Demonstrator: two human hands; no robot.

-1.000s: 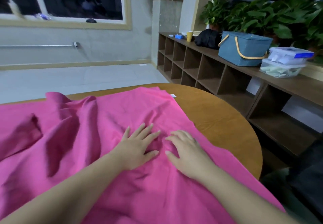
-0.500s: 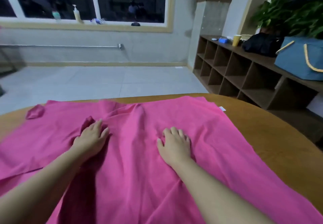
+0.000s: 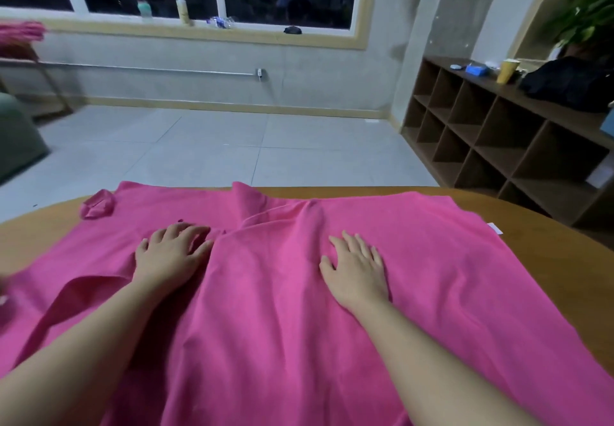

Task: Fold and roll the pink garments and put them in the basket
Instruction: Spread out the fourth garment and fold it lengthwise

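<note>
The pink garment [image 3: 299, 309] lies spread and wrinkled across the round wooden table [image 3: 548, 223]. Left hand [image 3: 169, 256] and right hand [image 3: 357, 266] press it, fingers flat, gripping nothing. Tiled floor [image 3: 216, 146], cubby shelf [image 3: 498, 140] beyond.

Legible text, labels, brands, numbers: none that I can read; the small white tag [image 3: 495, 228] at the right edge of the pink garment [image 3: 415, 259] and the bottles [image 3: 182, 7] on the windowsill show no readable print.
</note>
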